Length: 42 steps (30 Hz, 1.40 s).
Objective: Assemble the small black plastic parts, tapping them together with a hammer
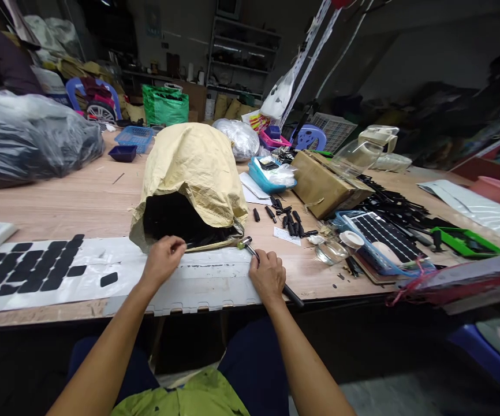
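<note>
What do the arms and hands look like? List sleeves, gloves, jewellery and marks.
The left hand and right hand are bare: no gloves, rings or watch show. The left forearm and right forearm are uncovered down to the picture's lower edge, so no sleeve is in view. No tattoos or markings can be made out.

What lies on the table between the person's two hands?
Head view: only a flat white sheet, marked by a thin dark line, between left hand and right hand.

A black-handled hammer (249, 247) slants away leftward, its metal head near a thin black strip (206, 242).
</note>
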Motion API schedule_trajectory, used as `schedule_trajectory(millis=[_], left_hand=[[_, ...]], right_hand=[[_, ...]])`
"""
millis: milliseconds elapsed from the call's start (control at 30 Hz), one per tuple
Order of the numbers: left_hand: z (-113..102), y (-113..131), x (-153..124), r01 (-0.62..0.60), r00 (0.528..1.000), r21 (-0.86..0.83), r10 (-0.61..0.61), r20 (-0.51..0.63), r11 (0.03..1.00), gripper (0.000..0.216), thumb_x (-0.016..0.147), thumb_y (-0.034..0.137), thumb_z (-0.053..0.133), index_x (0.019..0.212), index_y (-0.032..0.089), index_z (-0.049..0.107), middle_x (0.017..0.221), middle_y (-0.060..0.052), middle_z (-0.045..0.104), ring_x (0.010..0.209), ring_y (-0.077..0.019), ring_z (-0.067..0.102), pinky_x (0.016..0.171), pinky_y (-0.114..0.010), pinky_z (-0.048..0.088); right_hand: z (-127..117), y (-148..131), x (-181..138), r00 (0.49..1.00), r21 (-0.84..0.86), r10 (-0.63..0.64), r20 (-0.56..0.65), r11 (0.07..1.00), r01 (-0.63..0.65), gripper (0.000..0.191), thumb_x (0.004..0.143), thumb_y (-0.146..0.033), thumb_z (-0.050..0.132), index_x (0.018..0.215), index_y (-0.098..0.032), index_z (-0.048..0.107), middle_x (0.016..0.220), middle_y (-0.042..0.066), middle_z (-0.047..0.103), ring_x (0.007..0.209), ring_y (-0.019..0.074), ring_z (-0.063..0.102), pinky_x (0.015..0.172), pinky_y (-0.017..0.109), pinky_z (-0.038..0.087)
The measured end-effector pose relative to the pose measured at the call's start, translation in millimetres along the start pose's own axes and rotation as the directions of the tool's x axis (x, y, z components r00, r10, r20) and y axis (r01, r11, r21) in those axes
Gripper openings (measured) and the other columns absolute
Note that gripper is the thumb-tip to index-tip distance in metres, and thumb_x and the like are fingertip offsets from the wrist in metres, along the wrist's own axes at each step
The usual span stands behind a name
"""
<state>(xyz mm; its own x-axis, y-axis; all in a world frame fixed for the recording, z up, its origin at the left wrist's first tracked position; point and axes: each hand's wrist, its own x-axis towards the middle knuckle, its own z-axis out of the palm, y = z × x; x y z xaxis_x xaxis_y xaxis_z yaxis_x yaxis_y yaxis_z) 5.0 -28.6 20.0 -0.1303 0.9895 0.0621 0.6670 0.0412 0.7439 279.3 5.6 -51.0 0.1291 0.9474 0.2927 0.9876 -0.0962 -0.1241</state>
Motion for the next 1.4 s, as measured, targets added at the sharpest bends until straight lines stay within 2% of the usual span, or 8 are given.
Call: schedule_trajectory(millis=[100, 333, 533, 633, 733, 900, 1133, 1400], left_hand=[[6.0, -23.0, 26.9, 0.1, 0.991, 0.225, -0.076, -0.111, 0.969, 0.022, 0.085, 0.029, 0.054, 0.095, 0.018, 0.07, 0.095, -0.007, 0.067, 0.085, -0.0201, 0.064, 0.081, -0.031, 0.048], [8.6, -38.4, 34.2, 0.157, 0.986, 0.421, -0.169, -0.01, 0.894, 0.026, 0.089, 0.038, 0.051, 0.098, 0.02, 0.067, 0.105, -0.008, 0.064, 0.093, -0.0248, 0.063, 0.076, -0.032, 0.048], [4.7, -24.7, 7.3, 0.026, 0.994, 0.299, 0.007, -0.11, 0.954, 0.022, 0.093, 0.034, 0.047, 0.103, 0.02, 0.061, 0.103, -0.007, 0.065, 0.095, -0.0236, 0.062, 0.079, -0.033, 0.048], [19.5, -16.2, -8.6, -0.159, 0.987, 0.222, 0.162, 0.005, 0.962, 0.016, 0.092, 0.032, 0.05, 0.1, 0.022, 0.06, 0.101, -0.004, 0.065, 0.093, -0.0207, 0.061, 0.078, -0.031, 0.047], [40.6, -13.5, -16.9, -0.246, 0.967, 0.222, 0.221, 0.129, 0.944, 0.011, 0.091, 0.027, 0.052, 0.096, 0.022, 0.06, 0.098, -0.003, 0.064, 0.093, -0.0206, 0.06, 0.078, -0.031, 0.046], [57.6, -20.2, -17.5, -0.264, 0.959, 0.179, 0.239, 0.15, 0.948, 0.014, 0.091, 0.027, 0.051, 0.099, 0.023, 0.063, 0.101, -0.003, 0.061, 0.093, -0.0195, 0.058, 0.078, -0.03, 0.045], [55.1, -28.2, -13.9, -0.272, 0.956, 0.071, 0.261, 0.137, 0.96, 0.021, 0.081, 0.03, 0.065, 0.1, 0.022, 0.065, 0.096, -0.003, 0.061, 0.089, -0.0191, 0.059, 0.08, -0.031, 0.046], [56.2, -32.1, -11.2, -0.262, 0.957, 0.022, 0.257, 0.137, 0.965, 0.012, 0.081, 0.029, 0.064, 0.09, 0.021, 0.066, 0.09, -0.001, 0.062, 0.08, -0.0167, 0.057, 0.075, -0.029, 0.045]], right_hand=[[0.8, 0.3, 0.2, 1.0, 0.006, -0.003, -0.01, 1.0, 0.003, 0.023, 0.092, -0.03, 0.052, 0.11, -0.023, 0.065, 0.097, 0.006, 0.058, 0.089, 0.0198, 0.048, 0.071, 0.03, 0.028], [0.8, 0.5, 0.9, 1.0, 0.008, 0.004, -0.004, 1.0, -0.003, 0.023, 0.092, -0.03, 0.053, 0.11, -0.024, 0.065, 0.098, 0.006, 0.058, 0.089, 0.0203, 0.049, 0.07, 0.03, 0.027], [2.0, 0.5, 1.1, 1.0, 0.013, -0.001, -0.007, 1.0, 0.001, 0.022, 0.092, -0.03, 0.053, 0.11, -0.024, 0.065, 0.097, 0.006, 0.058, 0.089, 0.0203, 0.048, 0.07, 0.03, 0.027], [1.7, 0.1, 1.1, 1.0, 0.011, 0.0, -0.007, 1.0, 0.0, 0.023, 0.092, -0.03, 0.052, 0.11, -0.024, 0.065, 0.097, 0.006, 0.058, 0.089, 0.0202, 0.048, 0.07, 0.03, 0.027], [1.2, -0.3, 0.8, 1.0, 0.005, 0.004, -0.006, 1.0, -0.004, 0.022, 0.092, -0.03, 0.052, 0.11, -0.024, 0.065, 0.097, 0.006, 0.058, 0.089, 0.0203, 0.048, 0.07, 0.03, 0.027], [0.6, -1.0, 1.1, 1.0, 0.012, 0.005, -0.006, 1.0, -0.005, 0.022, 0.092, -0.03, 0.053, 0.11, -0.024, 0.065, 0.097, 0.006, 0.058, 0.089, 0.02, 0.048, 0.07, 0.03, 0.027], [2.2, 1.1, 0.5, 1.0, 0.014, -0.001, 0.002, 1.0, 0.001, 0.022, 0.094, -0.031, 0.052, 0.11, -0.024, 0.066, 0.098, 0.006, 0.058, 0.089, 0.0197, 0.048, 0.07, 0.03, 0.027], [-6.8, 6.4, 5.3, 0.997, 0.109, 0.028, 0.07, 0.993, -0.035, 0.023, 0.095, -0.028, 0.05, 0.107, -0.021, 0.068, 0.099, 0.007, 0.061, 0.09, 0.0199, 0.05, 0.074, 0.03, 0.031]])
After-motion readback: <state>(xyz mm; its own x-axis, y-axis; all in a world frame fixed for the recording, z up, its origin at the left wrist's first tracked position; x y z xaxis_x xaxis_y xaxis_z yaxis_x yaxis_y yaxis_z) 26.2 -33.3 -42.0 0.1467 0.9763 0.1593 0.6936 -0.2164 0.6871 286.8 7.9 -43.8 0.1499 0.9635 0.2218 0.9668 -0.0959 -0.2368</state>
